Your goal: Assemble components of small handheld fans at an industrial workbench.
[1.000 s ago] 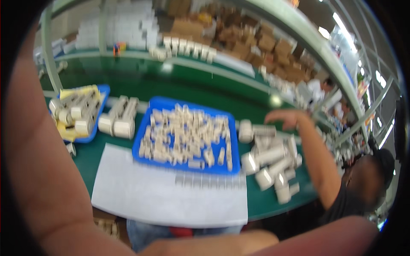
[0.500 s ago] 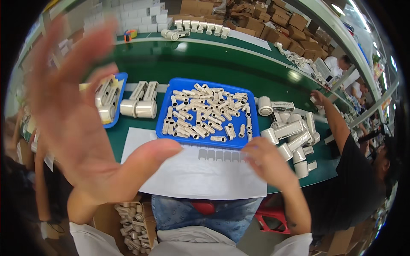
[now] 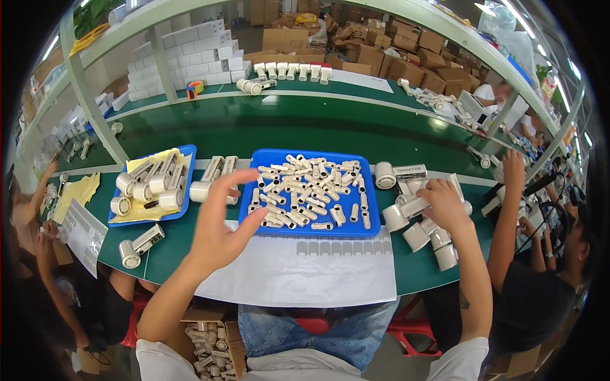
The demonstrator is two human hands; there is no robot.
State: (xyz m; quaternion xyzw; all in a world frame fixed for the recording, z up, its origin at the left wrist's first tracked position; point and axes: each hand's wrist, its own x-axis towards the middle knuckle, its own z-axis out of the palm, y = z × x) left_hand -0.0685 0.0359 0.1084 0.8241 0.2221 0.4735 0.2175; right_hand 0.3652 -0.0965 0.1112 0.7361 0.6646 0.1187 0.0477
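My left hand [image 3: 219,232] hovers over the left edge of the white sheet, thumb and fingers spread, with nothing in it. My right hand [image 3: 447,206] is at the pile of white handheld fans on the right, fingers bent round the handle of one handheld fan [image 3: 395,218]; its fingertips are partly hidden. Between the hands, a blue tray [image 3: 373,223] holds many small cream plastic pieces [image 3: 305,190] with dark ends. In front of it lies the white sheet [image 3: 298,273], with a row of grey label shapes along its far edge.
At left, a blue tray [image 3: 189,162] carries several fans on yellow paper; a single fan [image 3: 141,246] lies nearby. A green belt [image 3: 254,124] runs behind. Co-workers sit on both sides; one arm [image 3: 506,209] reaches in at right. A carton of parts [image 3: 236,346] stands below.
My left hand has dropped away from close to the camera and stays spread. My right hand has moved from the sheet's far right edge to the fan pile. The view has shifted.
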